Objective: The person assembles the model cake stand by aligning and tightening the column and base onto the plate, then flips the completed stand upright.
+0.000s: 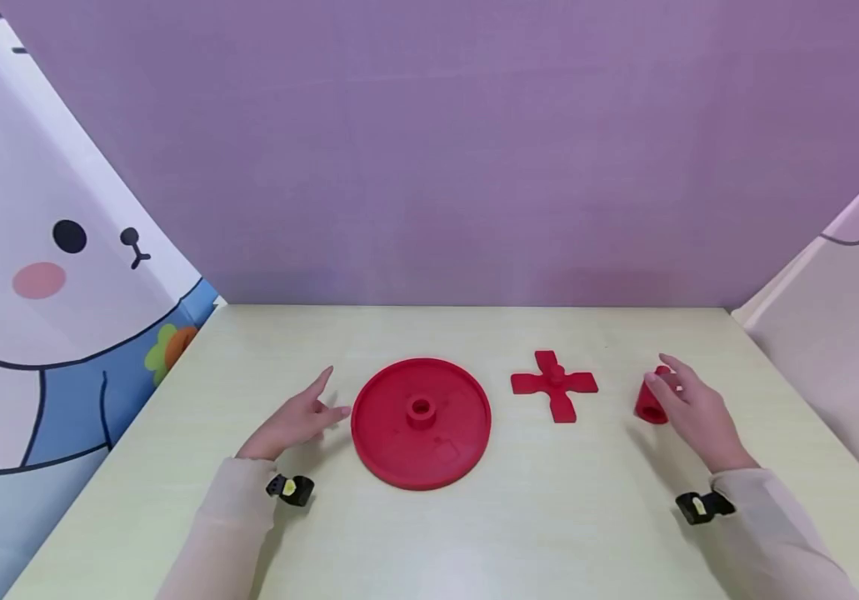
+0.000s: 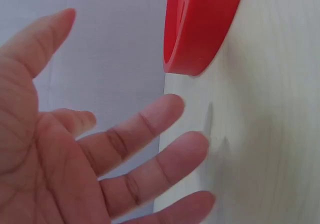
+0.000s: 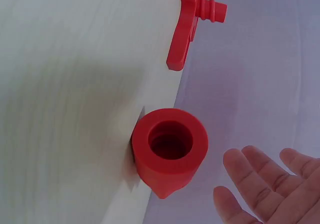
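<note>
A shallow red round tray with a raised hollow hub lies mid-table. My left hand is at its left side, fingers spread and nothing held, thumb close to the rim. In the left wrist view, the tray's outer wall rises beyond the fingertips. Over at the right, a short red hollow cylinder lies on its side, its round opening facing the near edge. My right hand hovers beside it with relaxed fingers; the right wrist view shows a gap between them and the cylinder.
Between the tray and the cylinder lies a flat red four-armed cross with a peg standing up from its centre. A purple cloth wall closes off the table's far edge. A cartoon-printed sheet hangs at the left.
</note>
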`<state>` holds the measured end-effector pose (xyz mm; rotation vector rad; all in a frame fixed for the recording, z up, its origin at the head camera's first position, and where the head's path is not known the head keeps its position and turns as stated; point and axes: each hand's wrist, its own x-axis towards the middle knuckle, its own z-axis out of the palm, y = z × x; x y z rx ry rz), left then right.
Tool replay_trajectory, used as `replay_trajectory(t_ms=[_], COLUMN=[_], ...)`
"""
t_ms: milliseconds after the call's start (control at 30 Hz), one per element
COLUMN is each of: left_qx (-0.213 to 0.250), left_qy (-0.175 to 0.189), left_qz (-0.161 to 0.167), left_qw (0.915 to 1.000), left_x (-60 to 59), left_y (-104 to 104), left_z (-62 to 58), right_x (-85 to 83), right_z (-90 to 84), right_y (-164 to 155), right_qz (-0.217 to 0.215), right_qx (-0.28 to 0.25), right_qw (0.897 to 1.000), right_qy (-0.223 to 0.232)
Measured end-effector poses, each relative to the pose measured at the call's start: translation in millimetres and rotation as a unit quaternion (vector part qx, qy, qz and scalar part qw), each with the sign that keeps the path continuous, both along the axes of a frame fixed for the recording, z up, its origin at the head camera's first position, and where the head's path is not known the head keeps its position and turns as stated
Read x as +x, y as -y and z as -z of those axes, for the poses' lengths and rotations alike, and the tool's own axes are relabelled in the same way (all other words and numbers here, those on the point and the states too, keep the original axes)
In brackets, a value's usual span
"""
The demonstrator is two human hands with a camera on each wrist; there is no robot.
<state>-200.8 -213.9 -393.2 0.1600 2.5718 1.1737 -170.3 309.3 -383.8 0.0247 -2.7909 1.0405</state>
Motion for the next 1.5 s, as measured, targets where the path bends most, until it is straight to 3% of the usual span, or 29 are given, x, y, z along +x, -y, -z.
replay_trajectory(t_ms=[133, 533, 1233, 1500], left_qx=[0.02, 0.007, 0.022, 0.024], left_qy=[0.036, 0.075, 0.094, 0.104], left_qz=[-0.01, -0.011, -0.006, -0.016], left_qw=[0.9991, 0.9971, 0.9953, 0.9941], left_x=[-0.1, -3.0, 0.6, -2.3], left_y=[-1.1, -4.8, -13.6, -16.1], left_z=[0.5, 6.0, 2.4, 6.6], right_x=[-1.0, -7.8, -10.9, -13.1], right_z=[2.7, 7.9, 14.2, 15.4], right_y=[-2.8, -8.2, -20.8, -25.8], right_qz=[0.012, 0.041, 0.056, 0.055], right_qx=[-0.013, -0.016, -0.023, -0.035], right_qw=[1.0, 0.999, 0.997, 0.991], right_qy=[-0.011, 0.001, 0.057, 0.114])
